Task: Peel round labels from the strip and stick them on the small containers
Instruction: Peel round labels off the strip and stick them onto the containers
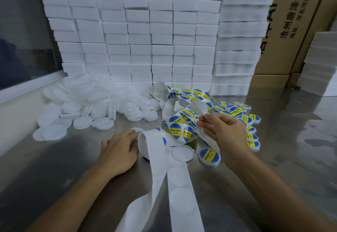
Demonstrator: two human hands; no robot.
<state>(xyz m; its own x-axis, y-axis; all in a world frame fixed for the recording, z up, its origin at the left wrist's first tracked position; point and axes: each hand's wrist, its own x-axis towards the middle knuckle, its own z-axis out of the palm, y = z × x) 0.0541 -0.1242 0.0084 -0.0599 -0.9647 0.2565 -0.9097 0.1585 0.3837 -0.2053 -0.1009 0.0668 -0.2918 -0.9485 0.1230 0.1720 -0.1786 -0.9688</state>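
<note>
Blue-and-yellow round labels sit on a tangled strip [179,122] at table centre. Right hand [223,135] pinches the strip's clear backing between fingertips, lifted off the surface. Left hand [119,151] rests flat, fingers straight, touching a white container [136,130]. Labelled containers [209,155] lie just right; unlabelled pile [91,104] left. Foam-block stacks [140,40] behind, steel table [273,158].

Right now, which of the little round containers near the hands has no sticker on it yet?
The plain white container under the right hand, beside the backing strip. The labelled container just right of it wears a blue-and-yellow sticker.
</note>
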